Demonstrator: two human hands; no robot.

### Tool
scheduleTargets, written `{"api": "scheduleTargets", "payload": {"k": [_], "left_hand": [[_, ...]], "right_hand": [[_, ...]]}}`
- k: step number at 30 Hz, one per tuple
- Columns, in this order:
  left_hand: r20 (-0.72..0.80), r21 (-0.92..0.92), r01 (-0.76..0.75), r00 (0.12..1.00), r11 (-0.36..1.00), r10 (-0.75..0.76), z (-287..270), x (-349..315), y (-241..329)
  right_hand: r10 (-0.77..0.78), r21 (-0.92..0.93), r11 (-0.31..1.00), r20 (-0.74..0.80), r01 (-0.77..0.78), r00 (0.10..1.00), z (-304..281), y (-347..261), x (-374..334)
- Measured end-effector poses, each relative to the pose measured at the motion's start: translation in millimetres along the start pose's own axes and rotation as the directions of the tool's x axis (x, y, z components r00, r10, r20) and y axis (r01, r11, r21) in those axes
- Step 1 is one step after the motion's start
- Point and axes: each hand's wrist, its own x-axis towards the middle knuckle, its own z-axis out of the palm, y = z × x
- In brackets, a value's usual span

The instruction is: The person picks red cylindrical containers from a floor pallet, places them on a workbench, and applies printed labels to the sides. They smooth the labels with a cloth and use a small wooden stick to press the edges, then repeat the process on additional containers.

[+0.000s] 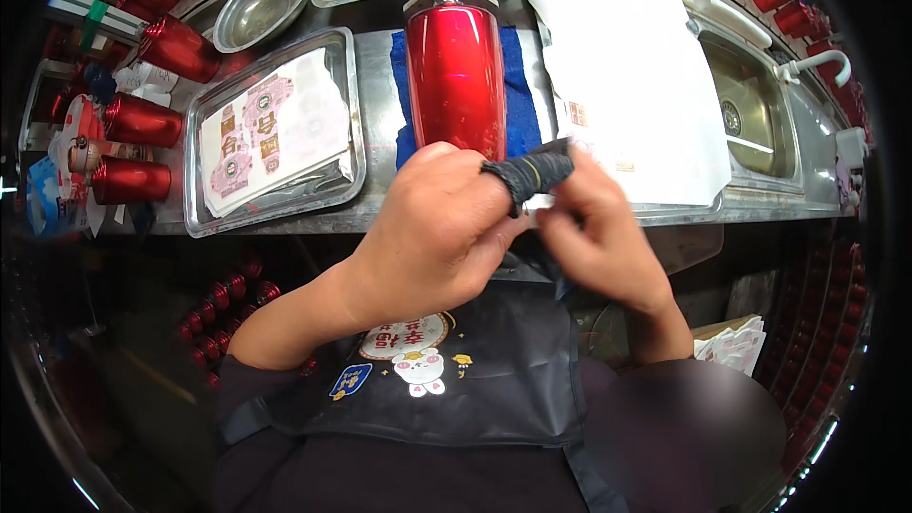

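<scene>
In front of my chest, just past the counter's front edge, my two hands meet at a dark cloth strip [534,175] with a thin yellowish line. The strip lies around a finger of my left hand [437,218]; its other fingers are curled, with the thumb close below the cloth. My right hand [603,228], a little blurred, pinches the strip's right end. A dark piece hangs below between the hands. Beyond them lies a large glossy red vessel [456,76] with a metal, angular far end, resting on a blue cloth [522,85]. My hands overlap its near end.
To the left a metal tray [353,123] holds printed sheets [275,123], with a metal bowl [264,5] behind it. Several red cups [133,180] stand farther left. White sheets [632,95] cover the right counter, beside a sink [784,123] with a white faucet [817,65].
</scene>
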Motion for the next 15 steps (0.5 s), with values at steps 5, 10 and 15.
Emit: {"api": "scheduleTargets", "payload": {"k": [5, 10, 15], "left_hand": [[-0.076, -0.069, 0.18, 0.98, 0.981, -0.185, -7.1, -19.1, 12.9], [-0.251, -0.262, 0.431, 0.834, 0.864, -0.492, 17.2, -53.7, -1.4], [-0.28, -0.379, 0.47, 0.763, 0.797, -0.583, 20.0, -52.6, -7.7]], "right_hand": [[0.243, 0.144, 0.95, 0.222, -0.279, 0.944, -10.4, -3.7, -1.2], [0.296, 0.341, 0.881, 0.146, -0.329, 0.944, -0.5, 21.8, -5.8], [0.329, 0.356, 0.874, 0.067, -0.331, 0.942, 1.4, 25.4, -3.4]]}}
